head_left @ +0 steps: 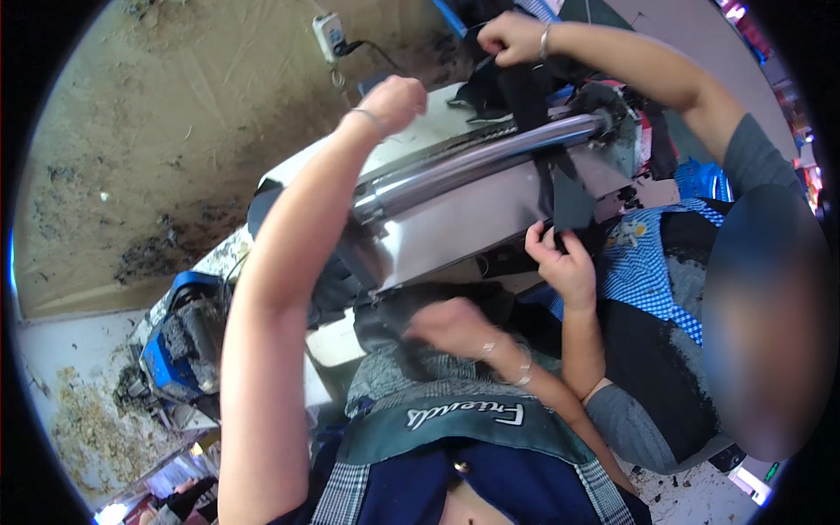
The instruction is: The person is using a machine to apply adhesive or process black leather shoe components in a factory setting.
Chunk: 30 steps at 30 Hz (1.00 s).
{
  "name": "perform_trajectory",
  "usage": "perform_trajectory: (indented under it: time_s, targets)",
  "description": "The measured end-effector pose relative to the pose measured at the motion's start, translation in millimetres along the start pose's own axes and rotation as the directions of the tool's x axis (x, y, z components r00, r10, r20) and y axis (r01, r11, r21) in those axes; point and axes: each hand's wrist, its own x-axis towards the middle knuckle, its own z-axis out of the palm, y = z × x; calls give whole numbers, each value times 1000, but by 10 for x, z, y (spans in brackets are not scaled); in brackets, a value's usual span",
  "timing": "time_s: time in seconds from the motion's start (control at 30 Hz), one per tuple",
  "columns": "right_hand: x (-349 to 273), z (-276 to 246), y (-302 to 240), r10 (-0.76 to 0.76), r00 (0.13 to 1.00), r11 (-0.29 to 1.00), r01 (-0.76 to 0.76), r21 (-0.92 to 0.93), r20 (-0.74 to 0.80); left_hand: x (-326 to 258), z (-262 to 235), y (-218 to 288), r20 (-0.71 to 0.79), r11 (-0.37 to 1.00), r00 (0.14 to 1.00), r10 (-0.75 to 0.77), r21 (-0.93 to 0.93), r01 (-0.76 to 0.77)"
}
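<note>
My left hand [395,103] is raised over the far left part of a pale machine with a long shiny metal roller [490,162]. Its fingers are curled in, and whatever they may hold is hidden. Low in front of me, my right hand [453,327] is smeared by motion, so its fingers cannot be read. It is beside black cloth [382,325] bunched at the machine's near edge. Flat metal plate [464,223] spans the near side of the roller. A black strip [528,96] runs across the roller's right part.
At the right sits a co-worker in a checked apron [643,254]. One of their hands [516,39] is above the black strip; the other [567,267] is by a dark grey-green piece [573,203]. A lint-covered blue machine [179,354] and a white socket [329,37] are at left.
</note>
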Motion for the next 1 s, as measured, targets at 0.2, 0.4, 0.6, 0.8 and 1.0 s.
perform_trajectory:
  time_s: [0.2,0.4,0.6,0.8,1.0]
  targets:
    - [-184,-187,848,703,654,634,-398,662,-279,15,443,277,400,985,911,-96,-91,144]
    - [365,-293,1235,671,577,741,-540,400,-465,-106,725,339,467,822,852,-236,-372,432]
    - [48,-319,406,352,771,885,-458,-78,-532,-274,143,512,183,987,983,1,-157,28]
    - [212,1169,685,241,953,967,-219,-130,183,-263,-628,1072,-210,928,931,297,-165,-333]
    - [458,1870,737,154,985,988,-156,19,76,-231,-1446,372,-566,969,805,179,-40,-244]
